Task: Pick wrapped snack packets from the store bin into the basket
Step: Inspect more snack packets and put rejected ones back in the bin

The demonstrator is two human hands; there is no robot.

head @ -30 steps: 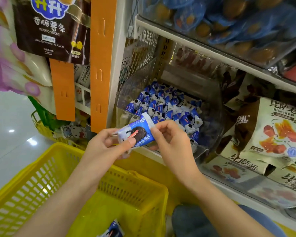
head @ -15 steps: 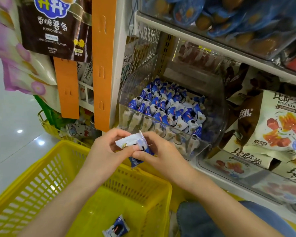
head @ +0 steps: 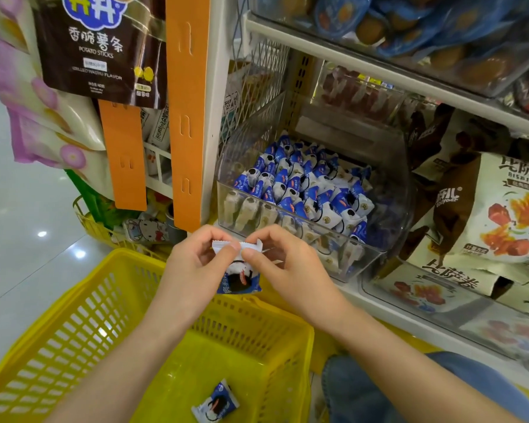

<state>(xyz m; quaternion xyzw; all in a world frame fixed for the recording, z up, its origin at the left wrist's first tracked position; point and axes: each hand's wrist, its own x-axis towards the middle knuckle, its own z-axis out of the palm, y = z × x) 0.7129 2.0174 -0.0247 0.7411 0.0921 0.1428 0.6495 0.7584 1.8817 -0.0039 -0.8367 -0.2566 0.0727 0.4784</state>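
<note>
1. Between the hands, above the far rim of the basket (head: pixel 83 331), hangs a snack packet (head: pixel 239 280); the left hand (head: pixel 196 264) and right hand (head: pixel 283 265) each pinch its crimped top edge.
2. Below the hands, a second packet (head: pixel 216 403) lies on the basket floor, so the work looks barely begun.
3. Beyond the hands, the bin (head: pixel 333 257) holds a pile of packets (head: pixel 306 184).

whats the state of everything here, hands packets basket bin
held packet, looks sealed, hanging by its top seam
left hand, pinching that seam
right hand, pinching that seam
basket, holds one packet
packet in basket, lying on the floor
bin, open-topped, partly full of packets
</note>
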